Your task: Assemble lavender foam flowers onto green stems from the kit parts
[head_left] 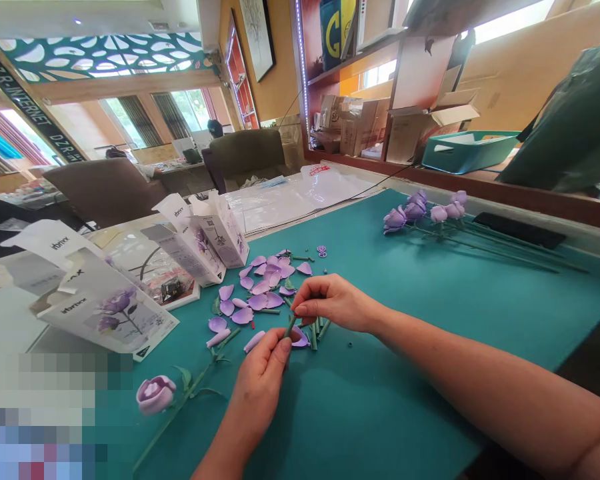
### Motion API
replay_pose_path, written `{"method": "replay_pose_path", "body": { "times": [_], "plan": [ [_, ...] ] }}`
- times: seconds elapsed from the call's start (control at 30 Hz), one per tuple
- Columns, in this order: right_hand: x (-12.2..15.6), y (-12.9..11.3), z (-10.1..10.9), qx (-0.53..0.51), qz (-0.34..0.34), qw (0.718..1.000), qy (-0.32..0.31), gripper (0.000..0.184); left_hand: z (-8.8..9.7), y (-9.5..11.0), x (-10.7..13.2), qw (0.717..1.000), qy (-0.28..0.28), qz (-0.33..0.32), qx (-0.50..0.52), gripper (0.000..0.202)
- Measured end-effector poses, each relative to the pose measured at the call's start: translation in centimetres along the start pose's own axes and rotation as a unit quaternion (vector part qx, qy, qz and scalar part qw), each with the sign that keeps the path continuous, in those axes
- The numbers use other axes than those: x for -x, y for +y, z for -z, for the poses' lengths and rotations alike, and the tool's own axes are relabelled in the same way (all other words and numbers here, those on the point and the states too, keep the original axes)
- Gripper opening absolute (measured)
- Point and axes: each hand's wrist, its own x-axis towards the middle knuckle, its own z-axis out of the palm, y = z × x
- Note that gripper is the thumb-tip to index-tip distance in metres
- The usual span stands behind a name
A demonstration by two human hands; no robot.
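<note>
My left hand [263, 373] is closed in a pinch on a short green stem piece [290, 325] held upright over the teal mat [380, 373]. My right hand [330, 301] is closed too, its fingertips pinched at the top of that same stem piece. Just behind my hands lies a scatter of several loose purple petals [260, 287], and more green stem pieces [316, 331] lie under my right hand. A finished purple toy flower [155, 393] with a green stem lies at the mat's front left.
A bunch of finished purple flowers [425, 212] lies at the back right of the mat. White printed boxes [200, 240] and a leaflet [110, 313] stand to the left. Clear plastic sheets [300, 197], chairs and shelves with cardboard boxes are behind.
</note>
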Motion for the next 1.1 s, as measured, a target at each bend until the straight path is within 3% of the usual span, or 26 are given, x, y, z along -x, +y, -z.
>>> {"method": "replay_pose_path", "body": {
  "times": [0.67, 1.1],
  "plan": [
    [0.00, 0.18, -0.19, -0.006, 0.002, 1.000, -0.003, 0.009, -0.31, -0.28, -0.05, 0.999, 0.015, -0.013, 0.031, 0.038],
    [-0.24, 0.62, -0.60, -0.061, 0.000, 0.998, -0.004, 0.015, -0.60, -0.16, 0.22, 0.998, 0.042, -0.024, 0.028, 0.036]
  ]
}}
